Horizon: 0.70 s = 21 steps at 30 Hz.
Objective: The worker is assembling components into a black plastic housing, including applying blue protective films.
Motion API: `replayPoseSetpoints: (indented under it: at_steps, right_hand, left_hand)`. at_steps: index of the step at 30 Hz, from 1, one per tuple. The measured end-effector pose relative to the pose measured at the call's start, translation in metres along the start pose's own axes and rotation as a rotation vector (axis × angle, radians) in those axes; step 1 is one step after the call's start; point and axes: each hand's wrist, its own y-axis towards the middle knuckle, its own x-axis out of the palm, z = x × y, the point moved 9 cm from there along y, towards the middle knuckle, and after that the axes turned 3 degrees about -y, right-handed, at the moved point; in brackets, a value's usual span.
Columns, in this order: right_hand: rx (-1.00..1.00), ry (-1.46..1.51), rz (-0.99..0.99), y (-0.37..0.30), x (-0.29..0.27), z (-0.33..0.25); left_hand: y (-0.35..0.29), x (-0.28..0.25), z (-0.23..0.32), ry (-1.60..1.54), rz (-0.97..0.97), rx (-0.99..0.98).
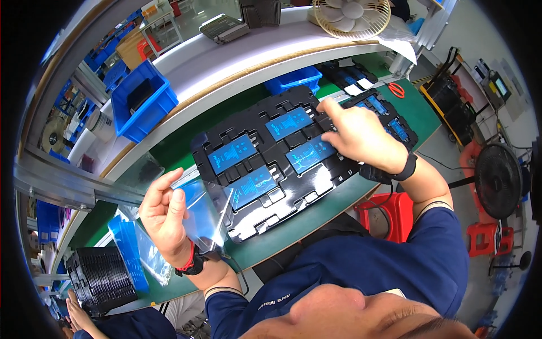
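A black molded tray [265, 204] lies tilted on the green bench, with several flat blue battery packs [232, 153] in its pockets. My right hand [361, 135] is over the tray's right end, thumb and index finger spread; the thumb tip is by the end of the lower right pack [309, 155]. Its other fingers are partly hidden. My left hand [164, 214] is raised left of the tray, fingers curled toward the thumb, seemingly on a clear plastic sheet [204, 217]. That sheet overlaps the tray's left corner.
Another tray of blue packs [398, 129] sits beyond my right hand, near red-handled scissors [396, 90]. A blue bin [144, 99] stands on the shelf, a fan [353, 11] farther right. Stacked black trays [101, 279] stand at lower left, by another person's hand [79, 313].
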Motion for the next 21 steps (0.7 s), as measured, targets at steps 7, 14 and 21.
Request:
replayPoseSetpoints:
  at_steps: [7, 14, 21]
  right_hand:
    - [0.13, 0.258, 0.003, 0.007, 0.018, 0.063]
    - [0.313, 0.559, -0.245, -0.002, 0.034, 0.068]
    - [0.27, 1.277, -0.13, -0.002, 0.046, 0.076]
  left_hand:
    - [0.001, -0.001, 0.004, -0.006, 0.009, -0.006]
    - [-0.002, -0.002, 0.004, 0.012, -0.007, 0.007]
    - [0.0, -0.001, 0.002, 0.003, -0.037, 0.039]
